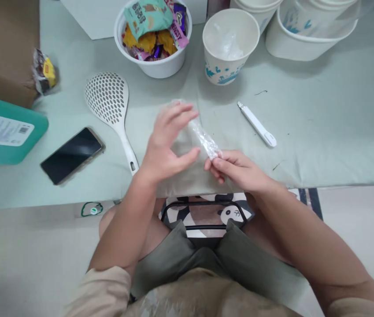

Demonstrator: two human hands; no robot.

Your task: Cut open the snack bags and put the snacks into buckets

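At the centre of the frame, a clear plastic bag (203,140) is pinched at its crumpled end by the closed fingers of the right hand (239,169). The left hand (167,141) is spread open, flat over the bag. A white slotted spoon (110,105) lies just left.

We see the left hand (168,143) blurred, its fingers smeared over the clear plastic bag (203,138), whose outline we cannot trace. At the worktop's (322,132) far edge, the large paper bowls (309,31) are cut off by the frame; at its left edge, so are the green box (5,132) and the cardboard box (5,48).
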